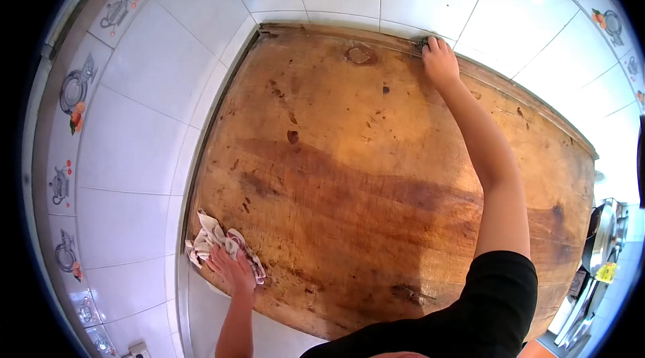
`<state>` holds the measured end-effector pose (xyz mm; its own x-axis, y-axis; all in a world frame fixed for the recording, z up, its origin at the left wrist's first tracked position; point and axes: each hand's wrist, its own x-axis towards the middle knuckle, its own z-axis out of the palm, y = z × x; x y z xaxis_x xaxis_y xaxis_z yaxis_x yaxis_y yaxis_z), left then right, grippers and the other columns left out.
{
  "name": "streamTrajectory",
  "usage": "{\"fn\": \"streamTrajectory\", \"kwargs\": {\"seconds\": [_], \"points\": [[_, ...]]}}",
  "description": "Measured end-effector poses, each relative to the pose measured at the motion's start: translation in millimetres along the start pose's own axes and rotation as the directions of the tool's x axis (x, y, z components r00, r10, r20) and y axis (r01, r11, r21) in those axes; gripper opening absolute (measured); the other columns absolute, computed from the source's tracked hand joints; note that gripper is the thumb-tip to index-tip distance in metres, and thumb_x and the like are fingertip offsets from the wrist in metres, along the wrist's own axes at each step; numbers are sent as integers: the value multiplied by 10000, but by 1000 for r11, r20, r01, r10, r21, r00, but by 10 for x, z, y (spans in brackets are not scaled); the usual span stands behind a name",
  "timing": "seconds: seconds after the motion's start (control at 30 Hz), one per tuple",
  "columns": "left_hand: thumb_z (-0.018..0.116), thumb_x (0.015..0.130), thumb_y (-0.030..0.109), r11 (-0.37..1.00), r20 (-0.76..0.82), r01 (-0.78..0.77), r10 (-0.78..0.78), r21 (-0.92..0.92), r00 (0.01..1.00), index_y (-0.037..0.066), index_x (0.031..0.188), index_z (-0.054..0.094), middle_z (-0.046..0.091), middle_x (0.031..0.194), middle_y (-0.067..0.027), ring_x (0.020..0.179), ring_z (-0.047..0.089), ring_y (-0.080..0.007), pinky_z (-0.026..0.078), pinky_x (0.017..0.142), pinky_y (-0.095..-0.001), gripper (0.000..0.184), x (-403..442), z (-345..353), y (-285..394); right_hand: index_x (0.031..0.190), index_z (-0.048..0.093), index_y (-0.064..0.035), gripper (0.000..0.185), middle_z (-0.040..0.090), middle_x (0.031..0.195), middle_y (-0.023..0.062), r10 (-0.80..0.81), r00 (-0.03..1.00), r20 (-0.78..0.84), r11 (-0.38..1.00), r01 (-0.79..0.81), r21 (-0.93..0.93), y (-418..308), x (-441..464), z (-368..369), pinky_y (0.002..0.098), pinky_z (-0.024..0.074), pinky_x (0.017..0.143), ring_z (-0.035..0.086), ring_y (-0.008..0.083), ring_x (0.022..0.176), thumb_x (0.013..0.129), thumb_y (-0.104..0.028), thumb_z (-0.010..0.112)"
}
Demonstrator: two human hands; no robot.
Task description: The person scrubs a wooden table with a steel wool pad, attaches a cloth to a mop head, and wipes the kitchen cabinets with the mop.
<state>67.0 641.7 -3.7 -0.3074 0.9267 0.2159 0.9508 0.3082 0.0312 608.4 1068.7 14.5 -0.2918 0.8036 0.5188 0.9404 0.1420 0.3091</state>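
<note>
My right hand (440,61) reaches to the far edge of a wooden tabletop (376,129), where it meets the tiled wall. Its bent fingers are closed on a dark scouring pad (423,42), mostly hidden under the fingertips. At the near left corner, my left hand (233,269) rests on a crumpled cloth (213,233), pale with reddish patches. The left fingers are spread over the cloth and pressed down, not visibly wrapped round it. Dark stains and worn patches mark the wood.
White wall tiles (134,163) border the tabletop on the left and at the back. A raised wooden strip (537,110) runs along the back edge. On the far right are pans (600,237), a yellow item (606,272) and metal utensils (579,321).
</note>
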Motion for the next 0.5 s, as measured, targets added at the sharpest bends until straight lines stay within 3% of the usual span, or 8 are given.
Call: {"fn": "streamTrajectory", "kwargs": {"seconds": [0.1,0.17,0.37,0.5], "points": [[428,938,304,1000,35,4,-5,9,999,-76,1233,383,356,1363,-252,1341,238,-407,57,1109,-563,483,-33,-69,24,854,656,-38,154,566,1015,107,74,997,5,989,-74,127,-242,259,47,372,461,854,518,271,1017,796,-120,539],[431,939,301,1000,37,4,-4,15,999,-76,1233,380,356,1363,-252,1341,238,-408,58,1110,-561,481,-23,-63,29,833,644,-42,143,564,1037,118,0,1000,24,994,-2,111,-524,493,91,374,466,860,529,269,1005,801,-129,537],[436,938,293,1000,5,-3,3,-9,1000,-76,1232,388,352,1365,-261,1340,240,-408,64,1111,-560,474,-12,-25,5,855,653,-49,154,555,1071,111,10,999,32,994,-13,106,-82,109,-22,376,456,893,509,268,1062,809,-130,532],[442,936,289,1000,1,-5,5,-8,1000,-75,1231,392,354,1364,-265,1342,240,-407,68,1110,-561,471,-47,-40,-25,878,666,-47,178,564,1084,124,50,993,108,981,-70,181,-486,416,10,379,455,899,519,281,1058,817,-140,527]]}}
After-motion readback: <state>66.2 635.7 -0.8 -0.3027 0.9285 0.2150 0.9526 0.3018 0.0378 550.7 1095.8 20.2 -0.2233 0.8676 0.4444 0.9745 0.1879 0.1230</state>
